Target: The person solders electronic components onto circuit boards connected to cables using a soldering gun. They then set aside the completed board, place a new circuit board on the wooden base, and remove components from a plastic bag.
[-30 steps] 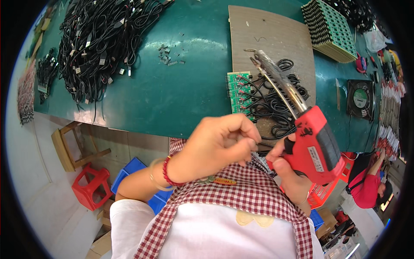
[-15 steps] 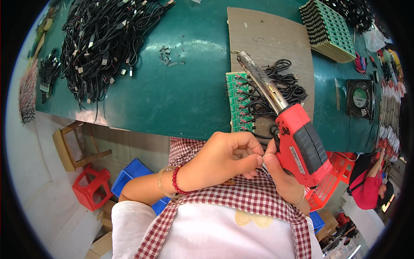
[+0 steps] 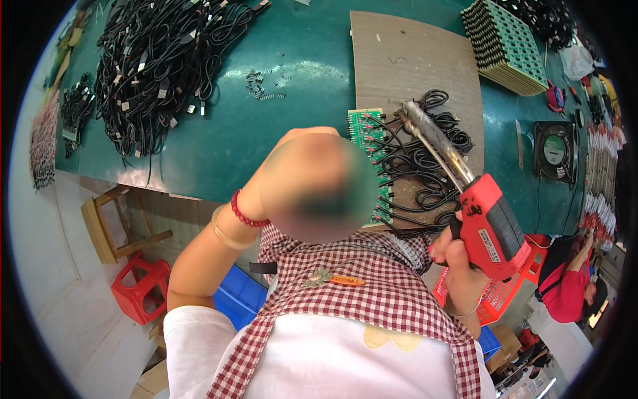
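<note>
My right hand (image 3: 458, 269) is wrapped round the grip of a red and black soldering gun (image 3: 492, 229). The gun's long metal tip slants up and to the left, above a bunch of black cables (image 3: 428, 159). These cables run to a strip of green circuit boards (image 3: 365, 143) lying along the left edge of a brown work board (image 3: 425, 56). Just left of the circuit boards is my left hand (image 3: 289, 163), raised at the table's near edge. A round blurred patch covers its fingers, so whether they hold anything is hidden.
A big heap of black cables (image 3: 159, 73) lies at the far left, with small pin headers (image 3: 262, 86) scattered beside it. Stacked green boards (image 3: 505, 46) and a black fan (image 3: 555, 151) are at the right. Below stand a red stool (image 3: 141, 289) and a red basket (image 3: 495, 299).
My hands have parted: the left went up and left toward the circuit boards, the right shifted right and down with the soldering gun. The circuit boards and cables now show more fully.
</note>
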Demonstrator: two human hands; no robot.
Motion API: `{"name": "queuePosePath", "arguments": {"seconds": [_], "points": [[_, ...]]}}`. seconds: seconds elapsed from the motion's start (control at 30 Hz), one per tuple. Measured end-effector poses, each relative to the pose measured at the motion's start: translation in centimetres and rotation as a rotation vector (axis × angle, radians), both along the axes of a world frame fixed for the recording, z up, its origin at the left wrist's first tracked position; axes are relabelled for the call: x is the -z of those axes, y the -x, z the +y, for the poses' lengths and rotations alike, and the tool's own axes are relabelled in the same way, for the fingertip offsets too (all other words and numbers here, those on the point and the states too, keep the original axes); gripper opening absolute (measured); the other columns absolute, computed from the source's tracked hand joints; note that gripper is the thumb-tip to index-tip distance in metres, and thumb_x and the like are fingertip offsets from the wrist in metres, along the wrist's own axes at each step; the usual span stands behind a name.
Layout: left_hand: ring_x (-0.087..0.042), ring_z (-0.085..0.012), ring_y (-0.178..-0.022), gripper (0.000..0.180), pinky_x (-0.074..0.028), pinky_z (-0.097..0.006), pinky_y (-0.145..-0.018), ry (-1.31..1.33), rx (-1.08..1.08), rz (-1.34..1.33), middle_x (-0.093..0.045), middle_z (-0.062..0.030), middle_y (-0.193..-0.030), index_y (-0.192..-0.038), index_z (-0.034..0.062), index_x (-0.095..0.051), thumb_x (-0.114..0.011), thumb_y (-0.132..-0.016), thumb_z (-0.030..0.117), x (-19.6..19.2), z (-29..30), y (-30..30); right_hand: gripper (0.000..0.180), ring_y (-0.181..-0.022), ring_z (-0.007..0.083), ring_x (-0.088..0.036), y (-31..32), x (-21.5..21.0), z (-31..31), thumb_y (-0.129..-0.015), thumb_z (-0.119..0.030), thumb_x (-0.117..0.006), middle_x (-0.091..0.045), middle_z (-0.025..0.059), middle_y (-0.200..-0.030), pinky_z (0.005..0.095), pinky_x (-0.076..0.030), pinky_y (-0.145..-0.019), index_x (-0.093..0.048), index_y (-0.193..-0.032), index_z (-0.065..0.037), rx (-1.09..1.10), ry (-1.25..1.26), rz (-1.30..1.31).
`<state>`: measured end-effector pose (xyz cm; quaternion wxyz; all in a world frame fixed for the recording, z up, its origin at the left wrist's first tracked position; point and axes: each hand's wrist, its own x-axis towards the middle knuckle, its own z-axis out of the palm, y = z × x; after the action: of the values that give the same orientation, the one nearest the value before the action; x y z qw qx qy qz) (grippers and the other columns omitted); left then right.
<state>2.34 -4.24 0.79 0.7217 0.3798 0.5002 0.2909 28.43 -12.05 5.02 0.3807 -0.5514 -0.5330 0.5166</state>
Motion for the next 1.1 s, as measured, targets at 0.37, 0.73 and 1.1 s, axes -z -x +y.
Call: {"name": "queuePosePath", "arguments": {"seconds": [0.37,0.73,1.1], "points": [[-0.052,-0.0045,-0.051,0.012,-0.040,-0.017,-0.045,0.016,0.072,0.026,-0.060,-0.0046,-0.067,-0.077,0.0003,-0.055,-0.057,-0.084,0.010,0.7,1.3,0.2,0.039,-0.051,0.0104,-0.044,-1.6,1.5,-2.1,-0.085,-0.022,-0.061,-0.050,0.0065,-0.061,0.0244,-0.038,-0.048,-0.047,-0.112,0.002,0.027,0.072,0.006],[-0.052,-0.0045,-0.051,0.012,-0.040,-0.017,-0.045,0.072,0.062,-0.041,-0.060,-0.0047,-0.068,-0.078,0.0007,-0.054,-0.056,-0.085,0.009,1.2,1.4,0.2,0.035,-0.054,0.0126,-0.046,-2.2,2.0,-2.8,-0.085,-0.019,-0.059,-0.052,0.0085,-0.065,0.0269,-0.040,-0.052,-0.048,-0.109,0.003,-0.017,0.136,-0.073],[-0.051,-0.0035,-0.051,0.012,-0.039,-0.016,-0.045,0.062,0.084,-0.028,-0.059,-0.0038,-0.067,-0.079,0.0010,-0.054,-0.055,-0.086,0.010,1.1,1.5,0.4,0.021,-0.056,0.0128,-0.046,-1.3,1.6,-2.0,-0.085,-0.015,-0.055,-0.051,0.0082,-0.064,0.0269,-0.039,-0.053,-0.051,-0.093,0.004,-0.045,0.185,-0.057]]}}
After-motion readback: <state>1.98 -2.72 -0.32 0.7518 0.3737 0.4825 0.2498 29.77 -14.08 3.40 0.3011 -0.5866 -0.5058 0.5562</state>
